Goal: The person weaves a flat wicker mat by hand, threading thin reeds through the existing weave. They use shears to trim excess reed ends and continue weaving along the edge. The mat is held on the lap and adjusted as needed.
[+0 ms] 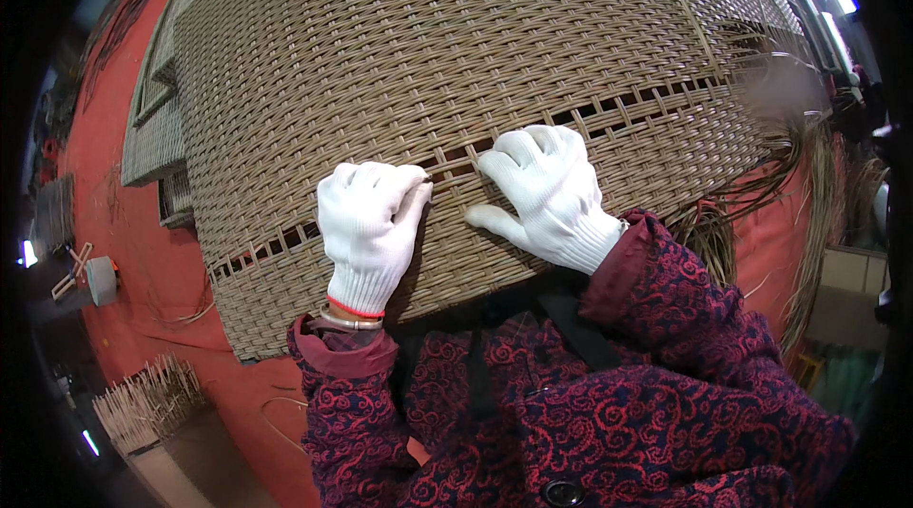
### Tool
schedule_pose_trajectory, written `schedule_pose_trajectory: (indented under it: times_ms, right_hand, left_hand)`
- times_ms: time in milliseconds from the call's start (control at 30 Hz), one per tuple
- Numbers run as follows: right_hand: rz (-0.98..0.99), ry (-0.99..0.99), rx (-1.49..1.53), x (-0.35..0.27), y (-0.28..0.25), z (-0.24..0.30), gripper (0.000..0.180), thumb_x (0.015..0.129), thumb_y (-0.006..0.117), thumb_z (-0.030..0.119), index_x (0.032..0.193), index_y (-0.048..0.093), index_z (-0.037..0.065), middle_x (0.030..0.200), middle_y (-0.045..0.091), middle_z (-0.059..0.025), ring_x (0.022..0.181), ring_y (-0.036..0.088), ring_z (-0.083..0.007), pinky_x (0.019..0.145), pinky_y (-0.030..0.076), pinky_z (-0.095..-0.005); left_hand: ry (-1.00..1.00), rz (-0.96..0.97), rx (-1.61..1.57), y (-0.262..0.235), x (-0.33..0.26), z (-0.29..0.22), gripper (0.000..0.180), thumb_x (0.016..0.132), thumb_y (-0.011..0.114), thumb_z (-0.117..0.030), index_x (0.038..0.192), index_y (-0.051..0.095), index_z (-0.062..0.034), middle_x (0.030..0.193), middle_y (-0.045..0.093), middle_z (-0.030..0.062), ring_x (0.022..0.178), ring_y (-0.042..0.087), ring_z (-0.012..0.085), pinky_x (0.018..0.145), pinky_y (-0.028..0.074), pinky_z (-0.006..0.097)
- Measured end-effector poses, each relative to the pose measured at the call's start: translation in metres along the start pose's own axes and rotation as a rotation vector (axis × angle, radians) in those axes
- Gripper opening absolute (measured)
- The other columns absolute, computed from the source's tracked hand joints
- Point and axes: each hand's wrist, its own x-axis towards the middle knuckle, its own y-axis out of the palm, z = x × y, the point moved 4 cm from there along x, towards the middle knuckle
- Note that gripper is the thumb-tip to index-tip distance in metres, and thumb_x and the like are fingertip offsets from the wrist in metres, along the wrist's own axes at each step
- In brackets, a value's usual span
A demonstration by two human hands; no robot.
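Observation:
A large brown wicker panel (pixel 380 61) lies in front of me, crossed by a line of open gaps. My left hand (pixel 369 223), in a white knitted glove, is closed at this line, with thumb and forefinger pinched at a wicker strand (pixel 447 166). What lies under its other fingers is hidden. Just to the right, my right hand (pixel 552 189), gloved the same way, curls its fingers over the weave at the edge of a gap. Its thumb rests apart on the nearer band of weave. The fingertips of this hand are partly hidden.
Loose brown strands (pixel 709 242) hang off the panel's right side. More woven pieces (pixel 157 142) lie at the left on a red floor covering (pixel 114 251). A box of upright cut strands (pixel 152 403) stands at the lower left. A long strand (pixel 699 23) loops over the panel's far right.

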Motion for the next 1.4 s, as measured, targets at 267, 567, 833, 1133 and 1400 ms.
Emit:
schedule_pose_trajectory:
  times_ms: [267, 567, 833, 1133, 1400]
  right_hand:
    - [-0.022, 0.006, 0.006, 0.003, 0.001, 0.001, 0.051, 0.075, 0.08, 0.041, 0.107, 0.065, 0.005, 0.098, 0.06, -0.0072, 0.096, 0.06, -0.0285, 0.091, 0.046, -0.0454]
    - [-0.013, -0.091, 0.016, -0.013, -0.007, 0.004, 0.063, 0.074, 0.08, 0.04, 0.119, 0.062, -0.001, 0.118, 0.061, -0.0125, 0.119, 0.056, -0.0325, 0.111, 0.04, -0.0487]
    - [-0.053, 0.061, -0.052, -0.041, -0.056, -0.067, 0.05, 0.075, 0.083, 0.031, 0.115, 0.066, 0.006, 0.109, 0.064, -0.0089, 0.106, 0.062, -0.0299, 0.096, 0.049, -0.0455]
    - [-0.024, 0.086, -0.216, -0.048, -0.041, -0.075, 0.061, 0.083, 0.074, 0.045, 0.127, 0.061, 0.006, 0.133, 0.059, -0.0121, 0.127, 0.052, -0.0312, 0.111, 0.037, -0.048]
    - [-0.067, 0.031, -0.118, -0.067, -0.063, -0.085, 0.062, 0.081, 0.077, 0.043, 0.127, 0.06, 0.004, 0.133, 0.06, -0.0135, 0.128, 0.054, -0.0321, 0.111, 0.04, -0.0485]
  left_hand:
    - [0.112, 0.082, 0.223, 0.02, 0.013, -0.003, 0.014, 0.079, 0.08, -0.013, 0.089, 0.069, -0.0153, 0.077, 0.061, 0.001, 0.076, 0.058, 0.025, 0.068, 0.045, 0.04]
    - [0.03, 0.025, 0.12, 0.021, 0.01, 0.004, 0.017, 0.077, 0.081, -0.009, 0.09, 0.072, -0.0141, 0.084, 0.068, 0.0028, 0.08, 0.063, 0.026, 0.073, 0.05, 0.039]
    - [-0.014, 0.005, 0.02, 0.019, 0.007, 0.005, 0.018, 0.078, 0.083, -0.006, 0.09, 0.072, -0.0132, 0.082, 0.066, 0.0004, 0.079, 0.061, 0.0228, 0.074, 0.048, 0.036]
    - [0.003, -0.01, 0.014, 0.018, 0.008, 0.003, 0.022, 0.074, 0.084, -0.004, 0.089, 0.073, -0.0152, 0.079, 0.067, 0.0, 0.073, 0.061, 0.0215, 0.071, 0.047, 0.035]
    - [0.003, -0.042, -0.019, 0.017, 0.009, 0.001, 0.021, 0.074, 0.084, -0.003, 0.089, 0.074, -0.0135, 0.079, 0.066, 0.0004, 0.074, 0.06, 0.0212, 0.072, 0.047, 0.036]
